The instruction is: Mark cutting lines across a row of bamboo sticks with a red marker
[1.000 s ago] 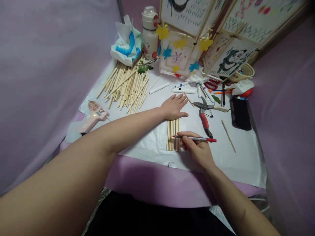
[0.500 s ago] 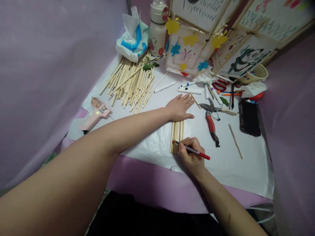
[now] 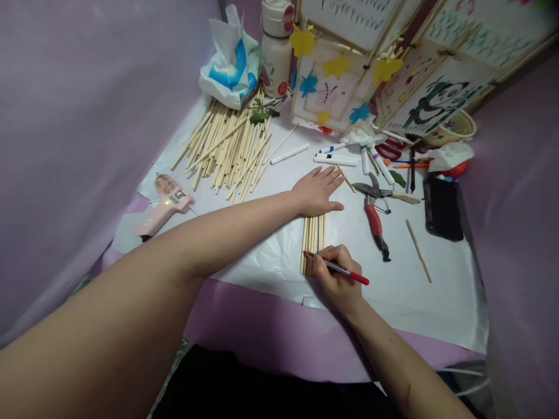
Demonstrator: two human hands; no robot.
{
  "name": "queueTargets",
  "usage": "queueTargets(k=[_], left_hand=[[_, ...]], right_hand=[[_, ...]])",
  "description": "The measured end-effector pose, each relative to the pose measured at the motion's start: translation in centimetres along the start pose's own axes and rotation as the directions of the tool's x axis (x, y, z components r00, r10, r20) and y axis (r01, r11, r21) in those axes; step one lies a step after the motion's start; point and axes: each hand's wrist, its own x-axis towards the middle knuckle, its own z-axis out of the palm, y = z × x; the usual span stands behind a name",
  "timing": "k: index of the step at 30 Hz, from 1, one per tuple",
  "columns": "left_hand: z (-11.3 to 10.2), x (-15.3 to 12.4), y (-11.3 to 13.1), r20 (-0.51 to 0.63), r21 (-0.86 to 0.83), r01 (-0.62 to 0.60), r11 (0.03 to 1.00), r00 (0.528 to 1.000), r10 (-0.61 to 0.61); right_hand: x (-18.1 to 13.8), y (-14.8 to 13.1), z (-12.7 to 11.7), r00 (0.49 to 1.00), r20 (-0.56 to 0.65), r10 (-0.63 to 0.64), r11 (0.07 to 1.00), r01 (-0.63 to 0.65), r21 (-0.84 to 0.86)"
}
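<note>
Pink glue gun (image 3: 166,203) and red-handled shears (image 3: 374,224) flank wooden sticks (image 3: 311,234) on the tabletop (image 3: 262,250); the left hand (image 3: 318,192), flat, fingers spread, hides the sticks' far ends. The right hand's (image 3: 340,282) grip encloses a pen (image 3: 337,267), slanting more than one second earlier.

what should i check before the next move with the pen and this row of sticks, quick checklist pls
1. Left hand flat over the far end of the stick row: ok.
2. Pen gripped in the right hand, tip toward the row: ok.
3. Pen tip actually touching a stick: cannot tell.
4. Far stick ends lined up: cannot tell, the left hand covers them.
5. Pruning shears lying apart from both hands: ok.
6. Glue gun cool: cannot tell.
</note>
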Motion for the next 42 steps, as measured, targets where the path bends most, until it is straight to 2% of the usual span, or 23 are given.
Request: queueTargets(k=[42], left_hand=[[-0.25, -0.01, 0.13, 0.018, -0.018, 0.004, 1.000, 1.000, -0.004]], right_hand=[[0.02, -0.02, 0.10, 1.000, 0.013, 0.027, 1.000, -0.027, 0.001]])
